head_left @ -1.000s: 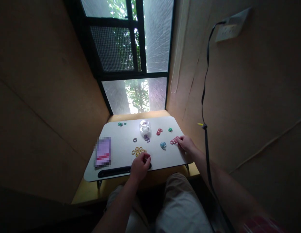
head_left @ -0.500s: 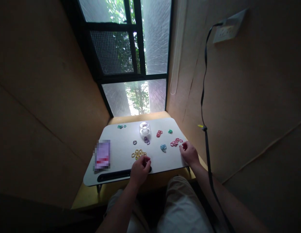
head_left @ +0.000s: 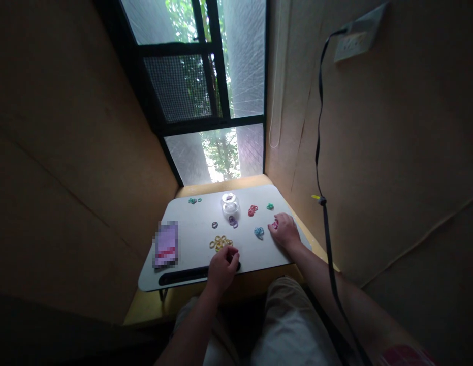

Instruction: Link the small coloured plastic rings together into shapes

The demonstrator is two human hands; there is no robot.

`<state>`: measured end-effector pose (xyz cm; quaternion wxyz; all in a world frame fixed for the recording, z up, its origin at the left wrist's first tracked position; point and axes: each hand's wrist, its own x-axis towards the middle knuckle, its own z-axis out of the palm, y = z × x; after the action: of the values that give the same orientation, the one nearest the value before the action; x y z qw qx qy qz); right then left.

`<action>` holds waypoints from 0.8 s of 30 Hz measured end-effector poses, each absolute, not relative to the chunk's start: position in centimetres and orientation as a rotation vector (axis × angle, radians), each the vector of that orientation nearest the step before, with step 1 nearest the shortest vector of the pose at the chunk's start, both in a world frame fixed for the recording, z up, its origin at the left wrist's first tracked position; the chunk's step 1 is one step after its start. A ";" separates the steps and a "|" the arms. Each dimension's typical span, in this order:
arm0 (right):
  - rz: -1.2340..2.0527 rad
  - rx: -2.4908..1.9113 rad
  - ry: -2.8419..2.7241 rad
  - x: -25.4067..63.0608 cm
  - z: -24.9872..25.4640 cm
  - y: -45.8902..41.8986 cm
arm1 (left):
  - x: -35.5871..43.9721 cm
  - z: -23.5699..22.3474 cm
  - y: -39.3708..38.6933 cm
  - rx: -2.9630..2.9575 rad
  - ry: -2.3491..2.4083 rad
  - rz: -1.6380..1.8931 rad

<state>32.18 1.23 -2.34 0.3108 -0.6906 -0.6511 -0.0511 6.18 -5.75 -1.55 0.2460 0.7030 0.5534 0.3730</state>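
Note:
My right hand (head_left: 284, 230) bends down over a pile of small pink hair ties (head_left: 275, 224) at the right side of the white lap table (head_left: 190, 231). Its fingers are curled round them and hide most of the pile. Near the front edge, my left hand (head_left: 223, 262) rests with curled fingers, thumb close to the index finger; anything inside is hidden. Just beyond it lie yellow hair ties (head_left: 220, 242). Blue hair ties (head_left: 259, 233) are left of my right hand, with red ones (head_left: 252, 210) and green ones (head_left: 270, 206) farther back.
A clear round container (head_left: 230, 204) stands at the back middle, purple hair ties (head_left: 233, 221) before it. A dark one (head_left: 215, 224) and another green group (head_left: 192, 201) lie farther left. A blurred purple packet (head_left: 166, 245) is at left. A black cord (head_left: 323, 213) hangs at right.
My right hand drew back from the pink hair ties towards the edge, then moved forward and left over them again. My left hand stays nearly in place.

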 end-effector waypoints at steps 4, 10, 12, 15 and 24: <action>-0.177 -1.746 -1.751 32.6 -3.0 1.2 | 6.2 -1.6 -5.9 1.905 1.517 1.030; -0.254 -1.668 -1.759 33.1 -4.2 1.9 | 6.1 -1.5 -6.0 1.872 1.526 1.021; -0.300 -1.627 -1.745 33.1 -3.9 1.6 | 6.1 -1.5 -6.1 1.858 1.503 1.023; -0.380 -1.571 -1.702 32.8 -2.6 0.6 | 6.0 -1.4 -6.1 1.840 1.481 1.026; 0.089 -1.192 -1.996 27.7 1.0 -4.8 | 5.4 -1.2 -6.3 1.796 1.392 1.008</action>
<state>27.73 -4.77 1.01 0.3964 -0.4706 -0.7875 0.0350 5.40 -6.25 -1.20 0.3223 0.6840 0.5301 0.3838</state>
